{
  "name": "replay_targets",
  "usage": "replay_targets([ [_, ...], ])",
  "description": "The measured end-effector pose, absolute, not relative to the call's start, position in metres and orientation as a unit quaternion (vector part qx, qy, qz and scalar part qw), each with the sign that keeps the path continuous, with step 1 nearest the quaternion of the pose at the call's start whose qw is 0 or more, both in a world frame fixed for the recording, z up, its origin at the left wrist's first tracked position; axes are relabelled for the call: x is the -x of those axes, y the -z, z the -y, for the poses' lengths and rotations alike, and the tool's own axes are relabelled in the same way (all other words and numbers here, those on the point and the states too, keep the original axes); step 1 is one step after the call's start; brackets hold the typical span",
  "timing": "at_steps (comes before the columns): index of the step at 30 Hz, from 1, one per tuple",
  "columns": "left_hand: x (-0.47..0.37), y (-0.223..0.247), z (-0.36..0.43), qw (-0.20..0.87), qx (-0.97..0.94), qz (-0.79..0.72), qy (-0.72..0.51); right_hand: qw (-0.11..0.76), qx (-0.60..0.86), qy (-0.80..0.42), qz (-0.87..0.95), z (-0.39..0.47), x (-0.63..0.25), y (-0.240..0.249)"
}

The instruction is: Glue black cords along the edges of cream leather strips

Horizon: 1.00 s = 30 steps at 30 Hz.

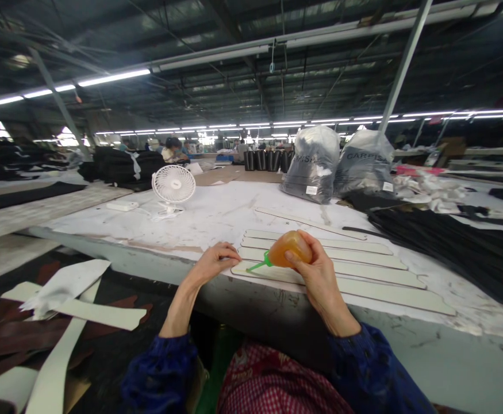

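My right hand (320, 276) grips a squeeze bottle (292, 249) of amber liquid, tilted with its green nozzle pointing down to the left. The nozzle tip is at the left end of the nearest pale strip (389, 292), touching it or just above. Several similar long strips (363, 259) lie side by side behind it, with dark edges and shaped ends. My left hand (217, 261) is closed, thumb and fingers together, beside the strips' left ends. Whatever those fingers may hold is too small to make out.
A white fan (173, 185) stands at the back left of the white-covered table (217, 207). Bagged dark goods (314, 167) sit at the back, black strips (445, 247) at right. Pale and brown pieces (104, 313) lie lower left. A person (172, 150) is far off.
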<state>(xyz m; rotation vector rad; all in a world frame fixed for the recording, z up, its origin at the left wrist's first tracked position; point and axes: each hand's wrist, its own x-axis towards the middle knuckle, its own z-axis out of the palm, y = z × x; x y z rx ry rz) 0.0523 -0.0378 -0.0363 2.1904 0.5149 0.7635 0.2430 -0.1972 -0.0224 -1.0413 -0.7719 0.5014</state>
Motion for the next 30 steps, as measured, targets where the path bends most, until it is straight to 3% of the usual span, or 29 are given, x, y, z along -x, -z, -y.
replay_targets([
  [30,-0.051,0.042,0.032,0.358,-0.862,-0.216,-0.286,0.77,0.488,-0.2,0.36,0.217,-0.26,0.02],
])
